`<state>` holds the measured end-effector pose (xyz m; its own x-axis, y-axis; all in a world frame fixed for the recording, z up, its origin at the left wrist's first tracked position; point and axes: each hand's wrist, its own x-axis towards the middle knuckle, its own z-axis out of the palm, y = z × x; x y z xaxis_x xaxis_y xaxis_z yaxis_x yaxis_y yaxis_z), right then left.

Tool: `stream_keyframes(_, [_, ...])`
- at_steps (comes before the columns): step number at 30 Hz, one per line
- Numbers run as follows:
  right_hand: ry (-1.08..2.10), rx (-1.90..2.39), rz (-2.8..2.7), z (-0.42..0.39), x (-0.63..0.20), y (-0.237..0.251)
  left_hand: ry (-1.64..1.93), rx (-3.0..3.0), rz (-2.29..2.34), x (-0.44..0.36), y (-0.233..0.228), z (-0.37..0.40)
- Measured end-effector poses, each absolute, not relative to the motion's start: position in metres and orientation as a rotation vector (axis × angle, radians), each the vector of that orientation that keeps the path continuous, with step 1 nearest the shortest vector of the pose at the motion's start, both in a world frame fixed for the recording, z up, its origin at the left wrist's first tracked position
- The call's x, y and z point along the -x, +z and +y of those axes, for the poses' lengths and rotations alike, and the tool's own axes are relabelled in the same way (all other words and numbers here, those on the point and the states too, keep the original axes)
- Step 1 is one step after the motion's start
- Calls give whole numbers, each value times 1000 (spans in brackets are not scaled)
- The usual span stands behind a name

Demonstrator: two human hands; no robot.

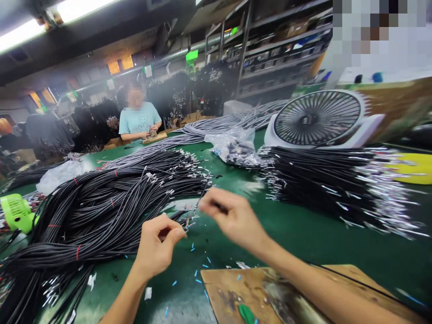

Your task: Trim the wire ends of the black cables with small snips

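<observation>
My left hand [158,247] is closed in a pinch, thumb against index finger. Thin coloured wire ends [189,219] show right at its fingertips; whether they are in its grip is unclear. Just to the right and slightly higher, my right hand [232,216] has its fingers curled together, smeared by motion. A short dark strand shows by those fingers, but what they hold is not clear. Beside and behind my left hand lies a large bundle of black cables [101,207] with red ties and stripped, pale ends. Small blue bits of tubing [198,281] are scattered below the hands.
A stained wooden board [222,292] lies at the front of the green table [236,252]. More black cables [313,180] are stacked at right, before a fan [317,117]. Plastic bags [236,146], grey cables [216,126] and a co-worker [140,119] are farther back. A green fan [15,211] stands at left.
</observation>
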<state>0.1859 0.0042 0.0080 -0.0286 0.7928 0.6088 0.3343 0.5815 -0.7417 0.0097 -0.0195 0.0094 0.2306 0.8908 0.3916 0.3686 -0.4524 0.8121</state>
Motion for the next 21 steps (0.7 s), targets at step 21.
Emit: stream_keyframes(21, [195, 620, -1912, -8, -178, -2, 1117, -1782, 1243, -16, -4, -17])
